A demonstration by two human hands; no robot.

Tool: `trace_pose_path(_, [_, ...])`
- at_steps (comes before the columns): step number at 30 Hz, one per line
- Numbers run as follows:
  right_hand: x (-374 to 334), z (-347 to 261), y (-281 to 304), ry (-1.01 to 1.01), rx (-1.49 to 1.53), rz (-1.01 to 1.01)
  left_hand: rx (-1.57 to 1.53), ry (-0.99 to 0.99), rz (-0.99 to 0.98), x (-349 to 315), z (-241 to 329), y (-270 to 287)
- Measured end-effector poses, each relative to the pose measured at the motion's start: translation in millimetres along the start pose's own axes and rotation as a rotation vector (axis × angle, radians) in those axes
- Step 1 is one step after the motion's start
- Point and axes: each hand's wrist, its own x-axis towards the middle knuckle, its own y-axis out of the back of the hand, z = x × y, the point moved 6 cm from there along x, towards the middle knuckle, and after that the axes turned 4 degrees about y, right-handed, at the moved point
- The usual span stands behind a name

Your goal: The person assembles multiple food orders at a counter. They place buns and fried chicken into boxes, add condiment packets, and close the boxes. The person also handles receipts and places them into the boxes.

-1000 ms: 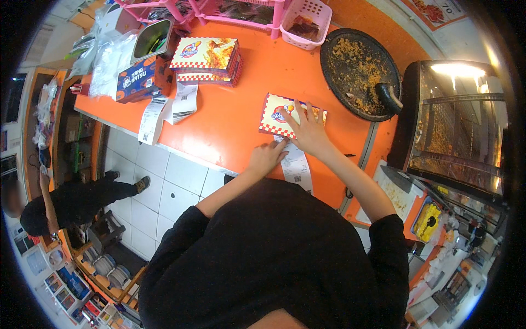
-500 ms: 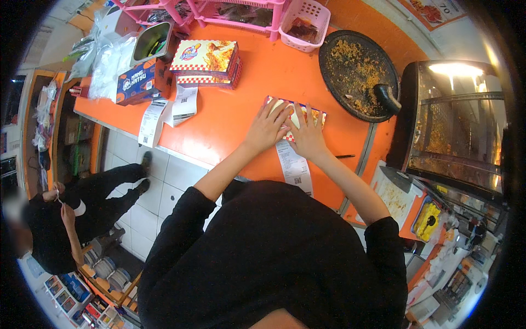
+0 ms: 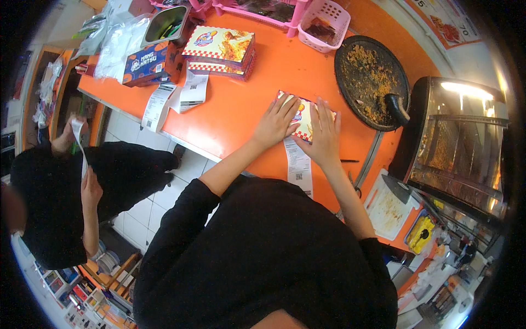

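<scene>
Both my palms rest on a small food box [image 3: 300,116] printed in cream, red and yellow, its lid down. My left hand [image 3: 276,122] lies across its left part, fingers stretched out. Over the right part lies my right hand [image 3: 323,133], fingers flat and pointing away from me. From under the box's near edge a long paper receipt [image 3: 298,164] runs toward me on the orange table [image 3: 235,120]. A thin dark pen [image 3: 349,160] lies to the right of my right hand.
Stacked printed boxes [image 3: 219,46], a blue box [image 3: 147,64] and more receipts [image 3: 193,90] stand back left. Back right are a pink basket [image 3: 324,24], a dark round tray of crumbs [image 3: 350,82] and a lit glass cabinet [image 3: 457,148]. A co-worker [image 3: 49,192] holds a paper strip at left.
My hands stay on the box, the right one now at its right end with straighter fingers. The view has shifted slightly. The co-worker is nearer, with a paper strip stretched between their hands.
</scene>
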Motion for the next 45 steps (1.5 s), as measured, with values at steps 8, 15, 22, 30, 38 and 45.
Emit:
trace_pose_path(8, [-0.2,19.0,-27.8,0.037,-0.255,-0.171,-0.057,-0.073,-0.092,15.8,-9.2,-2.3])
trace_pose_path(15, [-3.6,27.3,-24.9,0.037,-0.176,-0.143,0.0,-0.128,-0.341,20.2,-14.8,-3.0])
trace_pose_path(22, [-5.9,23.7,-30.7,0.074,-0.425,-0.089,0.204,-0.097,-0.309,2.6,-12.6,-11.7])
trace_pose_path(30, [-14.3,6.0,-2.8,-0.198,0.495,0.266,0.179,-0.177,-0.201,8.2,-15.6,-13.2])
trace_pose_path(38, [31.7,-37.6,39.5,-0.518,1.799,0.433,0.089,-0.22,-0.048,5.2,6.0,21.0])
trace_pose_path(45, [45.5,-9.3,112.2,-0.458,1.583,0.656,0.205,-0.149,-0.062,-11.6,12.9,13.1])
